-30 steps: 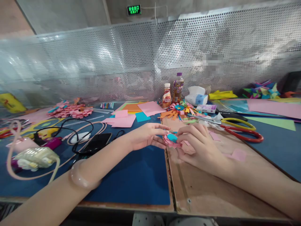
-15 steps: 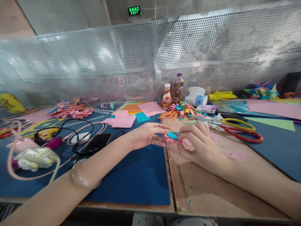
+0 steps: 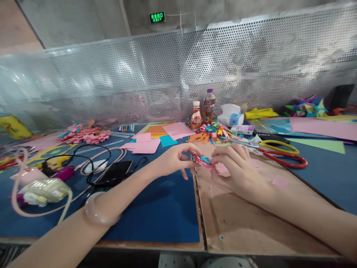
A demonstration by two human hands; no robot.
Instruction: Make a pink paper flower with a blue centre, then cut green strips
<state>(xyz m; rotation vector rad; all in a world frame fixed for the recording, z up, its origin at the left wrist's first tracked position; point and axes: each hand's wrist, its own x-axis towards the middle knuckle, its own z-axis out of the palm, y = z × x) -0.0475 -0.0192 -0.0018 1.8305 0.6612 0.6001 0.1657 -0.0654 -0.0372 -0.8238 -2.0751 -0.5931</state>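
Note:
Between my two hands is a small pink paper flower (image 3: 205,160) with blue paper at its middle. My left hand (image 3: 180,158) pinches its left edge between thumb and fingertips, with the lower fingers hanging loose. From the other side, my right hand (image 3: 237,167) grips the flower with curled fingers, partly hiding it. A pink paper square (image 3: 280,181) lies on the bare wooden board (image 3: 237,230) by my right wrist. Just behind the hands sits an orange paper flower (image 3: 206,134) with a blue centre.
Scissors (image 3: 287,158) with red and yellow handles lie at the right. Two bottles (image 3: 196,116) and a tissue pack (image 3: 231,116) stand at the back. Pink paper sheets (image 3: 146,145) spread behind my left hand. Cables (image 3: 92,163), a phone (image 3: 118,171) and a pile of pink flowers (image 3: 83,134) are at the left.
The flower has tilted between my hands, so its blue middle shows less. My left fingers have shifted, with the lower ones now dropped apart. The view has moved slightly.

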